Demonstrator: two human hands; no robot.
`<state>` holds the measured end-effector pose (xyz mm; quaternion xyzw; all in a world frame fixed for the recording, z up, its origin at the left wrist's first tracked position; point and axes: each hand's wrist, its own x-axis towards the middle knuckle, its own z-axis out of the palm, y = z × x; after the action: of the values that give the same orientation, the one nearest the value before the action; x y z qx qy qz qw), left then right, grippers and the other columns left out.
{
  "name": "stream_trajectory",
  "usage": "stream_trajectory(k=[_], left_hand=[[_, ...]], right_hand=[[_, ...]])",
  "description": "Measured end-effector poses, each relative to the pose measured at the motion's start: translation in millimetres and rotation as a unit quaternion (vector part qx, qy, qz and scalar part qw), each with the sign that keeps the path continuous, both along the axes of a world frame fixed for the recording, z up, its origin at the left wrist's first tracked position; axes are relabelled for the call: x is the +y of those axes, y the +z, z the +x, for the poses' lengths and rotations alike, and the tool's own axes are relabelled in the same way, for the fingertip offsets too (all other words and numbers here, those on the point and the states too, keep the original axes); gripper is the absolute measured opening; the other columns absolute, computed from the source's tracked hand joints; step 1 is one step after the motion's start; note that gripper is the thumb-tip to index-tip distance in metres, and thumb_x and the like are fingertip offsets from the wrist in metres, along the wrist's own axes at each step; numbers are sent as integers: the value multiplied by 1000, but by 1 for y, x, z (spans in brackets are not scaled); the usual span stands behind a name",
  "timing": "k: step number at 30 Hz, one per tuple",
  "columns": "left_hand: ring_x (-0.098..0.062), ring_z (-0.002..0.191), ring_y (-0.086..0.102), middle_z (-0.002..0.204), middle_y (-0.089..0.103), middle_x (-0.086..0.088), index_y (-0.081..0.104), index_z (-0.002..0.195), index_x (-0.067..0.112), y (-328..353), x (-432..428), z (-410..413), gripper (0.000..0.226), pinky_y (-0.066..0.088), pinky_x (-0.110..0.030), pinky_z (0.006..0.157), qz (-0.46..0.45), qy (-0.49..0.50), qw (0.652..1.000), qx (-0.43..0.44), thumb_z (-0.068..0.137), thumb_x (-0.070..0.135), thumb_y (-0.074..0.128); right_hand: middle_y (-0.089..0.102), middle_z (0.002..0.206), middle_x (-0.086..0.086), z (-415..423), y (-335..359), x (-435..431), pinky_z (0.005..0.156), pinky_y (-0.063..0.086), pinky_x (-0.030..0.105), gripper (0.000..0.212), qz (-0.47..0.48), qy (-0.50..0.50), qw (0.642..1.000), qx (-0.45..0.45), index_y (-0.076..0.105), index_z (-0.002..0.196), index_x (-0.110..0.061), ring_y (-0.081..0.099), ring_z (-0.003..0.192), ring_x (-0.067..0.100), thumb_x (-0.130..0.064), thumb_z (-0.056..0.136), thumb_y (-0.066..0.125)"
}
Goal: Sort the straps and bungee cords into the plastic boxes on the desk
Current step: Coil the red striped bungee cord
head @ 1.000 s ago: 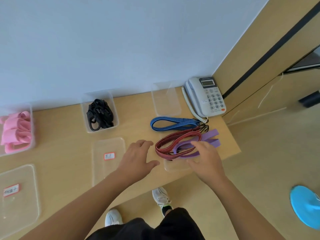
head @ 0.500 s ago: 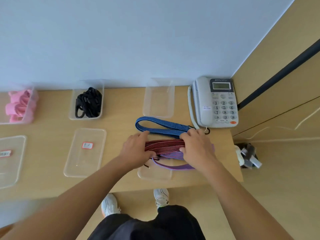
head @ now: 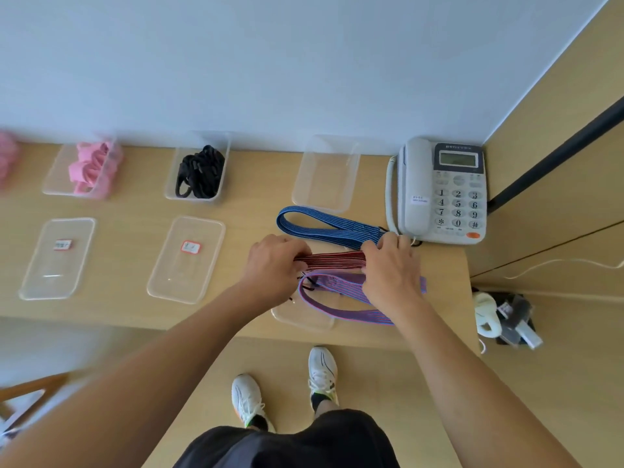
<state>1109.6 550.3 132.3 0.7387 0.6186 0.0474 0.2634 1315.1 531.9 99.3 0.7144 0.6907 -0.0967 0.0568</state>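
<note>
Head cam, the only view: a light wooden desk (head: 135, 204) against a pale wall, seen from above w/ strong wide-angle bend. The left hand (head: 273, 268) and right hand (head: 393, 271) each curl over one end of a red-and-black striped bungee cord (head: 332, 259), held straight btwn them near the desk's right front. Fingertips and the cord's hooks are tucked under the hands, so the exact grip can't be seen. Just behind it lies a blue striped bungee cord (head: 324, 226), its right end partly covered by the right hand's fingers. Just in front, a purple striped bungee cord (head: 341, 295) loops under the right wrist and lies partly over a shallow clear plastic tray (head: 297, 315) at the desk edge; lid or box, can't tell. Back row by the wall: a left clear plastic box (head: 55, 184) w/ pink straps (head: 91, 167), blurred; a middle clear plastic box (head: 172, 192) w/ black straps (head: 201, 172); an empty clear plastic box (head: 326, 206). In front of the first two lie a left labelled clear lid (head: 57, 265) and a right labelled clear lid (head: 187, 265), label text too small to read. A pink smear (head: 5, 157) at the left edge is cut off. A grey-white desk telephone (head: 442, 190) sits in the back right corner. On the floor right of the desk is a heap of pale cord and dark items (head: 503, 319), hard to make out. At the bottom, white trainers (head: 250, 403).
</note>
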Motion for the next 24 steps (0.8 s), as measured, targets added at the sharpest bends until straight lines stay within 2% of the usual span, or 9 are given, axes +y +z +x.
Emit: stream_trajectory(k=[4,7,9,11,14,16,19,22,24], left_hand=[[-25,103,55,105,70,0,74,109,17,18,-8,1,20,38,-34,80,40,19,998,-45,95,7,64],[-27,103,57,107,71,0,74,111,14,36,-14,1,22,44,-39,84,71,7,994,-77,94,3,66],[-26,101,56,106,70,3,74,111,15,49,-18,-2,23,44,-38,82,95,-1,991,-94,93,3,67],[-23,95,53,100,66,7,73,109,16,61,-21,-9,22,37,-35,75,124,-7,986,-114,92,3,68],[-14,80,50,94,62,12,73,106,20,82,-28,-28,23,33,-30,71,164,-11,973,-160,92,3,69],[-7,80,52,93,63,13,71,111,24,97,-36,-43,26,38,-31,71,188,-14,963,-191,94,4,68],[-12,93,58,104,69,7,64,129,20,117,-57,-66,37,48,-35,80,238,-24,952,-192,95,7,67],[-18,118,54,127,69,1,61,140,19,136,-85,-91,55,42,-30,96,283,-69,938,-185,87,20,76],[-12,119,54,128,67,7,62,139,20,149,-106,-105,59,41,-28,98,289,-119,928,-204,82,27,75]], right_hand=[[62,102,4,7,13,-7,75,40,41,35,69,18,997,5,59,101,-16,53,101,31,-15,72,79],[65,92,1,10,35,-15,86,42,46,38,88,20,996,23,55,102,-16,56,98,30,-11,70,76],[63,87,1,12,55,-20,91,42,49,37,125,24,991,40,56,101,-13,57,93,30,-5,69,74],[58,79,1,13,77,-26,80,46,45,29,159,28,984,68,54,95,-12,57,82,32,-2,73,70],[63,81,4,7,113,-40,66,47,43,18,149,3,969,196,54,100,-11,57,76,32,-11,87,66],[67,79,5,-7,141,-55,63,49,40,14,128,-18,950,285,57,100,-11,61,73,31,-14,90,67],[69,75,6,-41,178,-84,50,48,31,8,59,-46,905,419,58,93,-16,64,59,24,-12,93,65],[66,70,9,-78,202,-115,46,42,30,4,-9,-54,837,545,60,95,-11,57,54,24,-9,96,64],[63,71,12,-100,215,-134,48,40,30,9,-35,-41,798,600,61,101,-3,53,56,25,-9,96,65]])
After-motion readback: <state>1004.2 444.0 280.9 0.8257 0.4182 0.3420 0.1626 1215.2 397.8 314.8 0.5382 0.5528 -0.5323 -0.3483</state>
